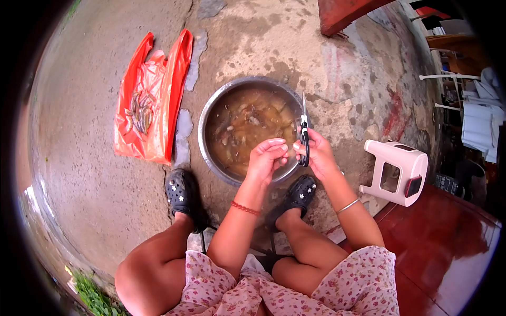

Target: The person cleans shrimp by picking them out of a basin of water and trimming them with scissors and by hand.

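My right hand grips a pair of scissors by their black handles, the narrow blades pointing away from me. Close beside it, my left hand is closed with thumb and fingertips together; whatever is in the pinch is too small to make out. Both hands are over the near right rim of a round metal basin. Murky brown water fills it, with what look like shrimp or their pieces in it. Left of the basin, several shrimp lie on a red plastic bag.
A pale pink plastic stool lies on its side to the right, with a phone-like dark object on it. Red wooden furniture stands at the top. My feet in black clogs flank the basin's near side on wet concrete.
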